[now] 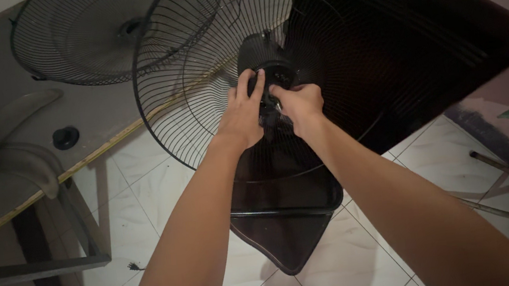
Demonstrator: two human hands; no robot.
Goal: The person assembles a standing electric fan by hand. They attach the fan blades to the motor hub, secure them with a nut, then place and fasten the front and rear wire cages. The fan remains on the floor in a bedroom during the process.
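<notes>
While your left hand (pixel 244 114) and right hand (pixel 301 103) pinch the motor hub (pixel 265 56), the unsupported rear guard (pixel 200 104) could tip, dragging the fan off its base (pixel 285 222).

A grey table (pixel 97 112) with a pale wooden edge carries a loose black wire fan guard (pixel 82 35) at its far side. Nearer than the guard lies a small black round cap (pixel 65 137); left of that cap rests a grey fan blade (pixel 12 146), overhanging the table edge
</notes>
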